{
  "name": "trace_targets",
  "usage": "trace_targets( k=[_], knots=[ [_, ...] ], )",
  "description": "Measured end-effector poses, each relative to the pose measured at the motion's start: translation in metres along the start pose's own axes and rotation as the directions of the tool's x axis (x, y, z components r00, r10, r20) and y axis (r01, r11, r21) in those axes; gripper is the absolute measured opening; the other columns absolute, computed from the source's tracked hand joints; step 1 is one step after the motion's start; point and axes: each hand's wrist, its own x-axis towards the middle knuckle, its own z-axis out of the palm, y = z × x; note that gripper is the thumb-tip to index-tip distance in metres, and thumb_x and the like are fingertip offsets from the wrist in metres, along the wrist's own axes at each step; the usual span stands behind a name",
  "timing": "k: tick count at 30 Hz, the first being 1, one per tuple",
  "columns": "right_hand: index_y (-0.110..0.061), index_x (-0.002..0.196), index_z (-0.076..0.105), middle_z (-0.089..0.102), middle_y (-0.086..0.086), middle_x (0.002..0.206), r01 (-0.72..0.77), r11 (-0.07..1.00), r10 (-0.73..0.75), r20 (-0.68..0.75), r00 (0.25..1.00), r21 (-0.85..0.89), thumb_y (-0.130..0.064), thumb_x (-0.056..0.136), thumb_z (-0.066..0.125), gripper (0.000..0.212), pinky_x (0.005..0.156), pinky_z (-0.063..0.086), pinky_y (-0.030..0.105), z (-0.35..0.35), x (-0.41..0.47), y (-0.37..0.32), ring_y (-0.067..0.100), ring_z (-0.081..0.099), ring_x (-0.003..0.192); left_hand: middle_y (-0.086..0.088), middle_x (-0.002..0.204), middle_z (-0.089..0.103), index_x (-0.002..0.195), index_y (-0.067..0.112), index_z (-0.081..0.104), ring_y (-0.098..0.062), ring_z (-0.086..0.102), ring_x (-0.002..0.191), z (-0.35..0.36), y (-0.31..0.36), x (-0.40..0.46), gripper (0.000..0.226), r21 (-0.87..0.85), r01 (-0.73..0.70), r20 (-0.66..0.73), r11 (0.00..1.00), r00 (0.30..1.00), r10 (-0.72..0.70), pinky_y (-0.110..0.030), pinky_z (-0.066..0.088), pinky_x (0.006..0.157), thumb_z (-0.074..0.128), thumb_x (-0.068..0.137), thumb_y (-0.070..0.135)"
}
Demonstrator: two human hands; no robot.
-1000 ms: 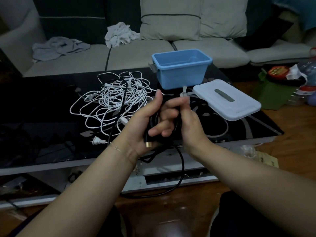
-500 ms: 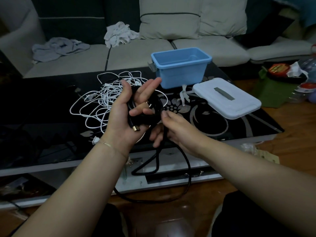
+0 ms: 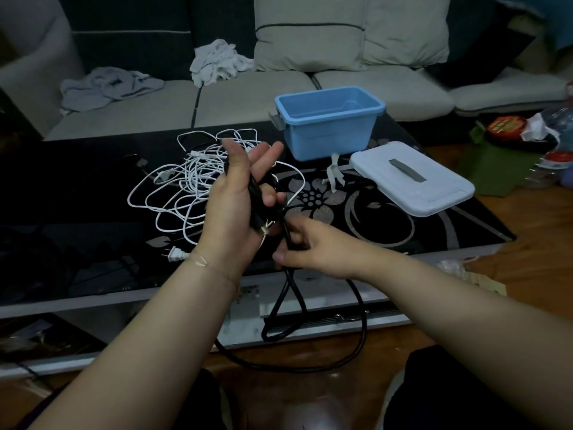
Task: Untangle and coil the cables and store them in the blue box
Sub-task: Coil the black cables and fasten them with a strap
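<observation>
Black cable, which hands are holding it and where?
Left hand holds the black cable by its coiled end near the plug; right hand pinches it just below.

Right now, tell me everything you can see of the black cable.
The black cable is thick, round and matte, with a gold-tipped plug by the left palm. The left hand holds several coiled turns; the right hand pinches the strand just below. The rest hangs in loose loops off the table edge toward the floor, uncoiled.

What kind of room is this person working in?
Most likely a home living room: a sofa with cushions stands behind a low glass coffee table, and crumpled clothes lie on the seat.
</observation>
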Motion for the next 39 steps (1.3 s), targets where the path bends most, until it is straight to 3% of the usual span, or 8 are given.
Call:
trace_targets(
  k=[5, 10, 16, 19, 21, 33, 36, 39],
  knots=[
    [-0.016, 0.115, 0.054, 0.064, -0.001, 0.097, -0.084, 0.96, 0.093, 0.024, 0.995, -0.268, -0.017, 0.088, 0.066, 0.029, 0.079, 0.043, 0.016, -0.008, 0.002, -0.003, 0.006, 0.059, 0.089, 0.013, 0.101, 0.071, 0.124, 0.021, 0.055, -0.007, 0.048, 0.041, 0.003, -0.012, -0.008, 0.062, 0.396, -0.17, 0.072, 0.902, 0.985, 0.155, -0.03, 0.052, 0.06, 0.038, 0.081, 0.062],
    [-0.021, 0.107, 0.059, 0.061, 0.0, 0.101, -0.051, 0.81, 0.077, 0.02, 0.997, -0.584, -0.03, 0.094, 0.058, 0.016, 0.071, 0.043, 0.017, -0.003, 0.002, 0.006, 0.015, 0.057, 0.092, 0.021, 0.061, 0.064, 0.119, 0.028, 0.054, -0.007, 0.053, 0.042, 0.002, -0.018, -0.005, 0.055, 0.474, -0.206, 0.058, 0.856, 0.977, 0.203, -0.038, 0.053, 0.073, 0.043, 0.077, 0.062],
    [-0.025, 0.121, 0.055, 0.061, 0.005, 0.111, -0.022, 0.589, 0.016, -0.016, 1.0, -0.808, -0.036, 0.097, 0.048, 0.027, 0.073, 0.048, 0.034, -0.004, -0.001, -0.002, 0.025, 0.059, 0.093, 0.037, 0.105, 0.056, 0.139, 0.015, 0.048, -0.019, 0.072, 0.073, 0.005, -0.028, -0.002, 0.059, 0.605, -0.232, 0.06, 0.761, 0.967, 0.247, -0.018, 0.053, 0.073, 0.056, 0.089, 0.045],
    [-0.015, 0.116, 0.056, 0.055, 0.014, 0.117, 0.004, 0.526, 0.037, 0.028, 0.999, -0.851, -0.021, 0.096, 0.046, 0.024, 0.068, 0.05, 0.038, -0.002, -0.003, -0.006, 0.03, 0.057, 0.084, 0.012, 0.133, 0.057, 0.14, 0.015, 0.045, -0.016, 0.059, 0.118, -0.002, -0.043, 0.002, 0.059, 0.739, -0.279, 0.118, 0.613, 0.95, 0.29, -0.022, 0.04, 0.103, 0.06, 0.09, 0.043],
    [-0.005, 0.112, 0.057, 0.051, 0.018, 0.12, 0.006, 0.468, 0.068, 0.043, 0.997, -0.884, -0.01, 0.091, 0.046, 0.024, 0.063, 0.046, 0.037, 0.001, -0.002, -0.005, 0.029, 0.052, 0.076, 0.002, 0.135, 0.057, 0.14, 0.013, 0.045, -0.015, 0.052, 0.126, -0.006, -0.05, 0.005, 0.061, 0.82, -0.32, 0.181, 0.475, 0.932, 0.315, -0.018, 0.035, 0.1, 0.06, 0.089, 0.042],
    [-0.005, 0.12, 0.048, 0.063, 0.011, 0.098, 0.006, 0.201, -0.128, -0.02, 0.992, -0.98, -0.014, 0.093, 0.041, 0.028, 0.048, 0.024, 0.033, 0.005, -0.014, -0.004, 0.034, 0.06, 0.081, -0.021, 0.091, 0.069, 0.116, 0.006, 0.056, -0.042, 0.063, 0.087, -0.016, -0.046, 0.008, 0.083, 0.939, -0.34, 0.291, 0.042, 0.855, 0.429, -0.044, 0.049, 0.073, 0.018, 0.079, 0.07],
    [-0.009, 0.118, 0.049, 0.065, 0.007, 0.095, -0.001, 0.231, -0.198, -0.048, 0.979, -0.973, -0.023, 0.099, 0.039, 0.026, 0.044, 0.021, 0.032, -0.001, -0.017, 0.0, 0.032, 0.061, 0.077, -0.022, 0.078, 0.066, 0.105, 0.002, 0.058, -0.042, 0.063, 0.072, -0.02, -0.042, 0.007, 0.077, 0.937, -0.333, 0.346, -0.105, 0.845, 0.407, -0.041, 0.046, 0.061, 0.021, 0.084, 0.066],
    [-0.017, 0.112, 0.049, 0.066, 0.003, 0.098, -0.059, 0.362, -0.198, -0.139, 0.97, -0.93, -0.037, 0.102, 0.032, 0.028, 0.058, 0.039, 0.036, -0.011, -0.02, 0.003, 0.028, 0.061, 0.085, -0.026, 0.07, 0.063, 0.09, -0.001, 0.053, -0.043, 0.062, 0.063, -0.025, -0.035, 0.007, 0.059, 0.926, -0.312, 0.37, -0.214, 0.863, 0.344, -0.038, 0.039, 0.051, 0.037, 0.094, 0.056]
  ],
)
